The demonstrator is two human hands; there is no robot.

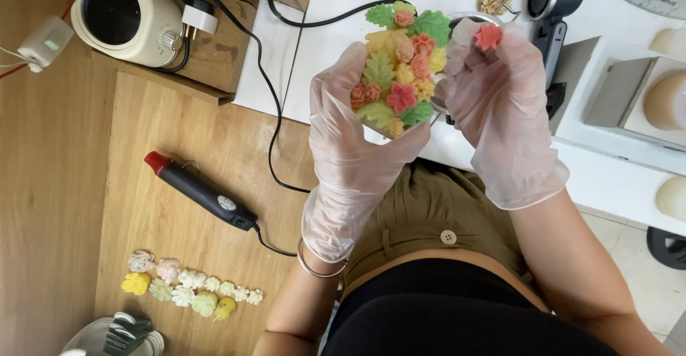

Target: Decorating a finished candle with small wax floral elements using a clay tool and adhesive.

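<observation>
My left hand point(351, 149), in a clear glove, holds up a round cluster of coloured wax flowers and leaves point(397, 70): green leaves, orange and pink blossoms, yellow pieces. My right hand point(504, 106), also gloved, pinches a small red flower piece point(489, 36) at the cluster's upper right edge. Both hands are raised over a white table point(336, 13).
A black heat tool with a red tip point(200, 192) lies on the wooden surface, its cord running right. Below it sits a row of pale wax flowers point(189, 292). A cream round appliance point(125, 17) stands top left. Pale candles point(668, 99) are on white trays at right.
</observation>
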